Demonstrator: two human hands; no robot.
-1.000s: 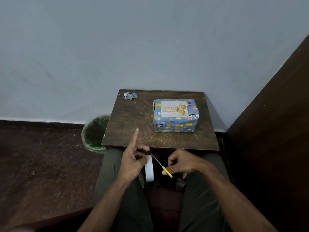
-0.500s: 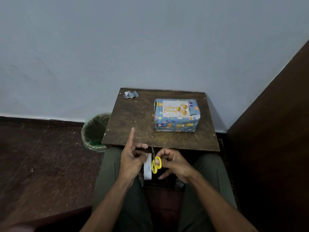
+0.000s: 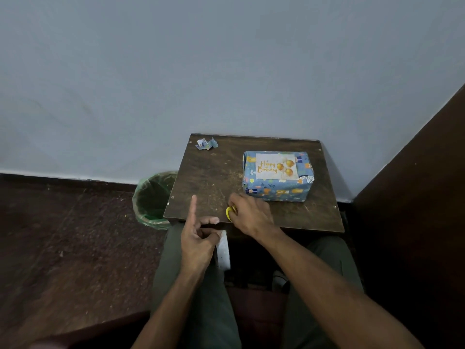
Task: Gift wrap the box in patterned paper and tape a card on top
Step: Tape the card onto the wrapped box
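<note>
Head view: a small dark wooden table (image 3: 208, 177) stands against a pale blue wall (image 3: 176, 71), with a dark floor (image 3: 63, 222) to its left and a dark wooden panel (image 3: 415, 185) to its right. On the table's right half sits the box (image 3: 276, 187), wrapped in blue patterned paper, with a "Happy Birthday" card (image 3: 275, 166) flat on top. A crumpled paper scrap (image 3: 206, 144) lies at the table's far left corner, and a green-lined bin (image 3: 153, 200) stands beside the table's left edge. The left hand (image 3: 198, 243), forefinger raised, pinches a roll of tape (image 3: 223, 250) just below the table's near edge. The right hand (image 3: 249, 215) curls around yellow scissors (image 3: 230, 212), largely hidden, probably touching the table. Half a second ago that hand held the scissors beside the roll, below the table's edge; it has since moved up over the tabletop, near the box.
</note>
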